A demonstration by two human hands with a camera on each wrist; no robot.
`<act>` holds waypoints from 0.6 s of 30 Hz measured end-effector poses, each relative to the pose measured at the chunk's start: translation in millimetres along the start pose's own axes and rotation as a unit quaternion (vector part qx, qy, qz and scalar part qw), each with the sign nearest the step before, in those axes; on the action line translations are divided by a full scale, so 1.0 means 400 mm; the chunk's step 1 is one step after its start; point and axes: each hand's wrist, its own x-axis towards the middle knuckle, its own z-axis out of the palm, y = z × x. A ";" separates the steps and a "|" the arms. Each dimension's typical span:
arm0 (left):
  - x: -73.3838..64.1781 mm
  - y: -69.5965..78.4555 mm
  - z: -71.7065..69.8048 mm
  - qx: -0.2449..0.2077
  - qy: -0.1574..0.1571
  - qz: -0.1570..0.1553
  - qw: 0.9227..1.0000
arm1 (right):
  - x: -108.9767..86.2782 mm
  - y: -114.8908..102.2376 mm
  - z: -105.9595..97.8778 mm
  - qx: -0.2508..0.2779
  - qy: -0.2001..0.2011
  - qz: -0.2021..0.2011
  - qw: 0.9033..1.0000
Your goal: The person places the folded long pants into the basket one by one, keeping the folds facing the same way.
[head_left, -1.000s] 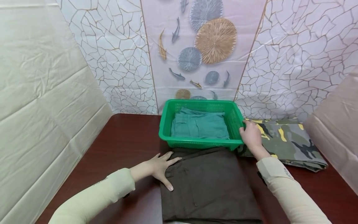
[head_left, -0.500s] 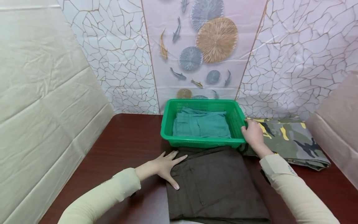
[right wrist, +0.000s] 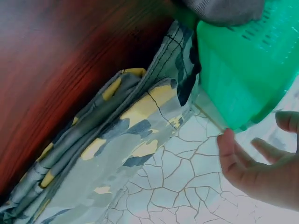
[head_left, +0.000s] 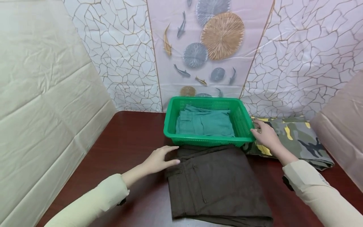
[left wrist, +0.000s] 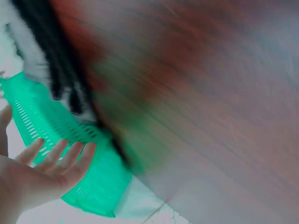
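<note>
Folded dark brown trousers (head_left: 218,183) lie on the table in front of a green plastic basket (head_left: 204,139). My left hand (head_left: 158,160) is at their upper left edge, thumb and fingers spread apart and holding nothing; whether it touches the cloth I cannot tell. In the left wrist view its fingers extend in front of the basket. My right hand (head_left: 266,135) is beside the basket's right end, with loosely bent fingers. The right wrist view shows those fingertips (right wrist: 227,135) close to the basket's rim, not wrapped round it. Folded teal trousers (head_left: 205,123) lie inside the basket.
Folded camouflage trousers (head_left: 297,138) lie right of the basket, partly behind my right hand. A patterned sheet (head_left: 130,63) hangs behind the dark red table (head_left: 127,132). Pale cloth walls (head_left: 51,94) close in both sides.
My left hand has drawn back leftward from on top of the brown trousers. My right hand has loosened from the basket's right rim and shifted slightly right. The head view has tilted a little.
</note>
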 end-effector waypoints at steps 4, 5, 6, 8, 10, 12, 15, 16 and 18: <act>-0.010 0.007 -0.021 -0.125 0.026 -0.054 0.990 | -0.047 0.006 -0.012 0.013 -0.014 -0.004 1.000; -0.013 0.007 -0.025 -0.151 0.026 -0.075 0.985 | -0.060 0.006 -0.013 0.022 -0.018 -0.002 1.000; -0.015 0.006 -0.030 -0.180 0.023 -0.102 0.978 | -0.070 0.008 -0.014 0.033 -0.024 0.002 0.999; -0.020 0.003 -0.040 -0.235 0.015 -0.153 0.960 | -0.090 0.012 -0.013 0.050 -0.023 0.018 0.998; -0.025 0.001 -0.049 -0.302 0.009 -0.200 0.932 | -0.107 0.018 -0.012 0.077 -0.034 0.031 0.996; -0.033 0.002 -0.054 -0.363 0.005 -0.238 0.901 | -0.124 0.022 -0.010 0.093 -0.044 0.043 0.994; -0.047 0.010 -0.056 -0.420 -0.001 -0.272 0.866 | -0.149 0.028 -0.010 0.122 -0.071 0.049 0.989; -0.052 0.015 -0.056 -0.429 -0.001 -0.281 0.858 | -0.156 0.030 -0.010 0.132 -0.083 0.056 0.986; -0.062 0.022 -0.055 -0.439 -0.006 -0.298 0.848 | -0.166 0.040 -0.008 0.160 -0.111 0.064 0.979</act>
